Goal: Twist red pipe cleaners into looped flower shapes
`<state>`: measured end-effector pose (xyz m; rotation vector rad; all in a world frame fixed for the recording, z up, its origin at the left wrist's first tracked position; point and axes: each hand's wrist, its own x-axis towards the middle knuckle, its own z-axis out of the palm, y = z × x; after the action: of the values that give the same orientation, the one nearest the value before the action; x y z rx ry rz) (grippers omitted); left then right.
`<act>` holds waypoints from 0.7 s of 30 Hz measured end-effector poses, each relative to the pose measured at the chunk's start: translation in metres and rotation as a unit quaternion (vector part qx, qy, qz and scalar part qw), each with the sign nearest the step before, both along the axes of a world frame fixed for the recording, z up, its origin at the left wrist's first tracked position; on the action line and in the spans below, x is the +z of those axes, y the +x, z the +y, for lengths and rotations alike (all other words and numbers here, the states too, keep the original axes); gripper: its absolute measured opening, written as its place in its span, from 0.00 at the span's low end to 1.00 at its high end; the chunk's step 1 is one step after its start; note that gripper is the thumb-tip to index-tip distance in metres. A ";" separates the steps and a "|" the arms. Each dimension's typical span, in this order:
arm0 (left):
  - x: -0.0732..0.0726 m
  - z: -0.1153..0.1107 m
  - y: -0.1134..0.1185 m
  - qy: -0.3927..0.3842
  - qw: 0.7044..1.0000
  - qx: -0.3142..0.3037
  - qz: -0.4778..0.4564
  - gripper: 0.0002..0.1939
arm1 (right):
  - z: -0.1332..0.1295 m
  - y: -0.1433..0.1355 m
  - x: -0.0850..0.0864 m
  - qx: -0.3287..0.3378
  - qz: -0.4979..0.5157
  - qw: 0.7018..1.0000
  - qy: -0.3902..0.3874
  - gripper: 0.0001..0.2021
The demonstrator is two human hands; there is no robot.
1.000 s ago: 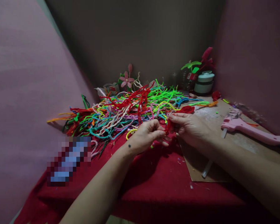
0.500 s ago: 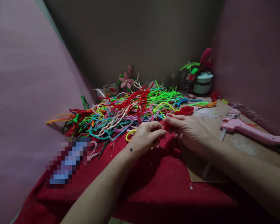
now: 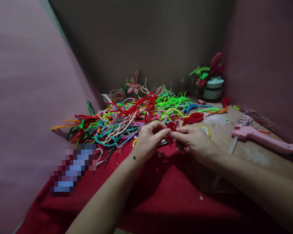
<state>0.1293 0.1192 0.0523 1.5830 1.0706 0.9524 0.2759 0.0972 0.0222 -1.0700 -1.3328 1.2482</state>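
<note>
Between my fingertips is a small looped piece of red pipe cleaner (image 3: 171,126). My left hand (image 3: 151,138) pinches it from the left with thumb and forefinger. From the other side my right hand (image 3: 194,139) closes on it, the two thumbs nearly meeting. My fingers hide its lower part. Just beyond my right hand lies a bundle of red pipe-cleaner petals (image 3: 193,118). A round yellow-rimmed item (image 3: 206,131) shows partly behind the right hand. The large heap of coloured pipe cleaners (image 3: 129,113) spreads behind my left hand.
On the right, a pink hot glue gun (image 3: 263,138) with a glue stick rests on a brown board (image 3: 278,164). Pipe-cleaner flowers (image 3: 133,85) and a pale green jar (image 3: 213,88) stand at the back. A blurred-out item (image 3: 73,170) lies left on the red cloth (image 3: 158,201).
My hands have drawn together, and the red piece now shows as a raised loop between them. The right hand has shifted lower, uncovering the red petals and the yellow-rimmed item.
</note>
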 end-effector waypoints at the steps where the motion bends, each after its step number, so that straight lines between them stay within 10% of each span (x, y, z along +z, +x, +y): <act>1: 0.000 0.000 0.000 -0.008 1.000 -0.001 -0.002 0.12 | -0.001 -0.001 0.001 0.008 -0.009 1.000 0.003 0.16; 21: 0.001 0.007 -0.015 -0.036 0.991 -0.124 -0.026 0.17 | -0.001 -0.001 0.001 0.079 -0.033 0.995 -0.044 0.13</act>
<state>0.1141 0.1265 0.0531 1.5814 0.8393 0.7739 0.2751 0.0961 0.0232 -1.0917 -1.4469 1.4108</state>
